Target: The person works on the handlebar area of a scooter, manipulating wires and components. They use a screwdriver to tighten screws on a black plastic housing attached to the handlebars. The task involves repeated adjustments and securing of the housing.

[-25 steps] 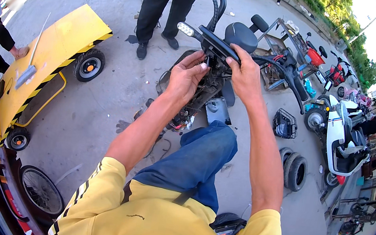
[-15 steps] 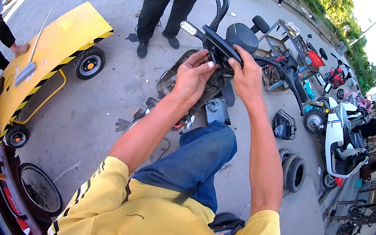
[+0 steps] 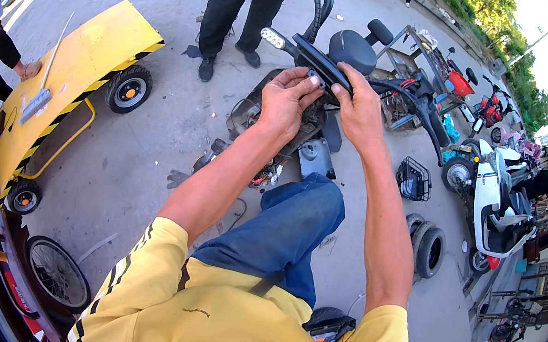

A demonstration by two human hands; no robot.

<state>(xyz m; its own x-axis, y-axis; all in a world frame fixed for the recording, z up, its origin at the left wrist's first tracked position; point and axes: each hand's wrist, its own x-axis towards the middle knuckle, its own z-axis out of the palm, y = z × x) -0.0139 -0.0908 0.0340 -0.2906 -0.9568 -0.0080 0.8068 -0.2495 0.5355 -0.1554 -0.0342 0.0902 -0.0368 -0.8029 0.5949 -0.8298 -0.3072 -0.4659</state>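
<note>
A black display unit (image 3: pixel 318 55) sits on the handlebar (image 3: pixel 432 123) of a partly stripped scooter (image 3: pixel 245 115), with a white LED lamp (image 3: pixel 273 39) at its left. My right hand (image 3: pixel 360 107) grips the right end of the display, thumb against its lower edge. Just below the display's left part, my left hand (image 3: pixel 287 100) has thumb and fingers pinched around a small part that is mostly hidden. Beneath them are exposed frame parts and loose wires (image 3: pixel 263 176).
A person (image 3: pixel 233 10) stands beyond the scooter. Left: a yellow cart (image 3: pixel 77 62) with a broom (image 3: pixel 38 102), another person (image 3: pixel 1 62) behind it, and a wheel (image 3: pixel 59 271). Right: a wire basket (image 3: pixel 413 181), stacked tires (image 3: pixel 429 250), a white scooter (image 3: pixel 500 214) and other vehicles.
My left hand has moved slightly up and right, its fingertips closing in under the display. My right hand stays on the display, shifted only slightly upward.
</note>
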